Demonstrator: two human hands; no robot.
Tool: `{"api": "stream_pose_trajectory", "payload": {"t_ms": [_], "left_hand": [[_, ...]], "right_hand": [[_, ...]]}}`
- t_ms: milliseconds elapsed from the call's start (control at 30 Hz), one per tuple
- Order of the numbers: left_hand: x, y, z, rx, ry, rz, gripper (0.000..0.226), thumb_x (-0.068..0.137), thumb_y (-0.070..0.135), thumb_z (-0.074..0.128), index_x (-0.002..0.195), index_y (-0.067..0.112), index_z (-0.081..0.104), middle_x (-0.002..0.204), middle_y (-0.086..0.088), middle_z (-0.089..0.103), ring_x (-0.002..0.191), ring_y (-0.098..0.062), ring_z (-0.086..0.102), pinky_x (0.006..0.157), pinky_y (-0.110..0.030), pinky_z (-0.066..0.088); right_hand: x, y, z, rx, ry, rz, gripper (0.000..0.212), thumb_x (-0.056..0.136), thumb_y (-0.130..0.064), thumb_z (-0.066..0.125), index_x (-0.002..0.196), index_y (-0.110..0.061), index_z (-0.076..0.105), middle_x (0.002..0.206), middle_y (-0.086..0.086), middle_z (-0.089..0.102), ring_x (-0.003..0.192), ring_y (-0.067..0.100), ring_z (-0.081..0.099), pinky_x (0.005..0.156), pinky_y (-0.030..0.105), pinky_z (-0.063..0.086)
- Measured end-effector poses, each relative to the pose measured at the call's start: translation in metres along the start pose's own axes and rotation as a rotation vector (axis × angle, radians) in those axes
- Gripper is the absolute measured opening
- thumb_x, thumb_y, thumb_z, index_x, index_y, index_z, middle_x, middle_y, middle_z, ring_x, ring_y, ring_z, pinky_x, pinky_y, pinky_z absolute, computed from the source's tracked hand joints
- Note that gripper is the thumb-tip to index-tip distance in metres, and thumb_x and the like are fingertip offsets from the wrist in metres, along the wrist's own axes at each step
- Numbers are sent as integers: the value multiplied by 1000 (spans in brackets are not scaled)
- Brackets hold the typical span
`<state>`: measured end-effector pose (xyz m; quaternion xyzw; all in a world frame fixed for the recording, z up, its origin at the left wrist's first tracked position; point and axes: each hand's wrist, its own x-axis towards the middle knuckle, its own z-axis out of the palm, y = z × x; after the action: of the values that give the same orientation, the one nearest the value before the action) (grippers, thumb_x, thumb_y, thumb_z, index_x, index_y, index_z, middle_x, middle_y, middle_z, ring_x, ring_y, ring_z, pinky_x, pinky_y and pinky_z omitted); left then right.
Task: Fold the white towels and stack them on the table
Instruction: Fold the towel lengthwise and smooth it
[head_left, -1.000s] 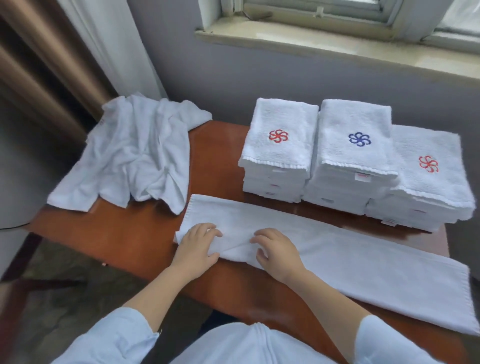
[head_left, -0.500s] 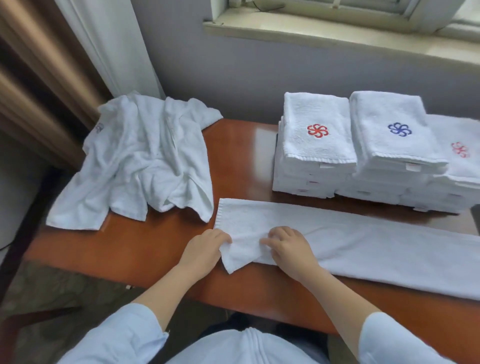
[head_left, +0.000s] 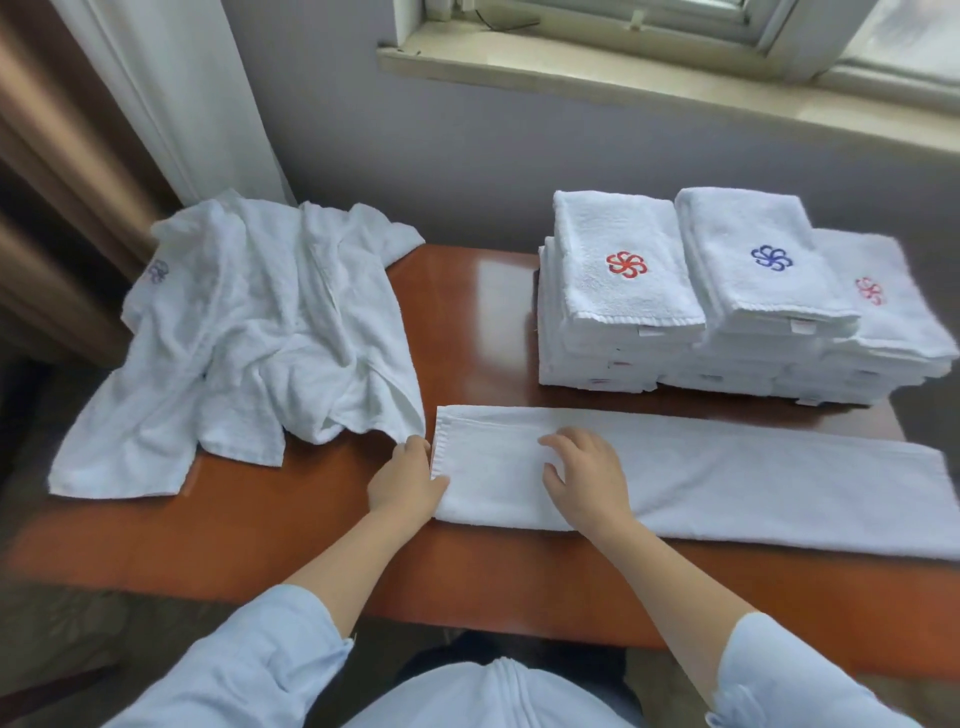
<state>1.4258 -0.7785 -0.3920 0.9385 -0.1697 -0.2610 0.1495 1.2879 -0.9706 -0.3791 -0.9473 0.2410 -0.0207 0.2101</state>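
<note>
A long white towel (head_left: 727, 478), folded lengthwise into a strip, lies across the near part of the brown table (head_left: 467, 312). My left hand (head_left: 408, 480) is at the strip's left end, its thumb on the towel's near corner. My right hand (head_left: 584, 475) rests on top of the strip a little to the right, fingers spread and lightly bent. Behind the strip stand three stacks of folded white towels: one with a red flower mark (head_left: 626, 265), one with a blue mark (head_left: 771, 258), and a lower one with a red mark (head_left: 870, 291).
A loose heap of unfolded white towels (head_left: 249, 338) covers the table's left side and hangs over its left edge. A grey wall and a window sill (head_left: 649, 78) rise behind the table. Curtains (head_left: 130, 104) hang at the left.
The towel's left end was turned up in a diagonal flap; now it lies flat and squared. Both hands moved apart, the left to the end edge. The view shifted left.
</note>
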Motion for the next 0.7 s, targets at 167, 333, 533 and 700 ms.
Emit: {"api": "stream_pose_trajectory", "payload": {"t_ms": [167, 333, 533, 700], "left_hand": [[7, 4, 4, 35, -102, -94, 42, 85, 36, 64, 118, 18, 44, 102, 3, 61, 91, -19, 63, 69, -30, 45], [12, 3, 4, -28, -162, -97, 18, 83, 37, 63, 87, 22, 54, 85, 6, 61, 79, -14, 60, 61, -27, 39], [8, 9, 10, -250, -2, -35, 29, 93, 40, 53, 79, 18, 41, 75, 1, 54, 73, -24, 54, 56, -32, 34], [7, 22, 9, -470, 40, -43, 17, 97, 32, 48, 106, 18, 47, 93, -2, 61, 87, -31, 62, 78, -49, 56]], "right_hand": [[-23, 6, 22, -190, -300, 163, 61, 93, -39, 51, 149, -37, 28, 161, 3, 12, 148, 33, 6, 117, 54, 14], [-24, 5, 33, -202, -485, 170, 88, 88, -56, 54, 152, -47, -5, 161, 1, -27, 144, 38, -31, 113, 65, -8], [-26, 18, 28, -63, -523, 128, 83, 89, -54, 49, 154, -47, -2, 160, -3, -30, 142, 30, -38, 112, 57, -20], [-30, 19, 27, 87, -353, 94, 54, 102, -45, 36, 153, -34, 26, 166, -1, -4, 151, 21, -15, 119, 45, -12]]}}
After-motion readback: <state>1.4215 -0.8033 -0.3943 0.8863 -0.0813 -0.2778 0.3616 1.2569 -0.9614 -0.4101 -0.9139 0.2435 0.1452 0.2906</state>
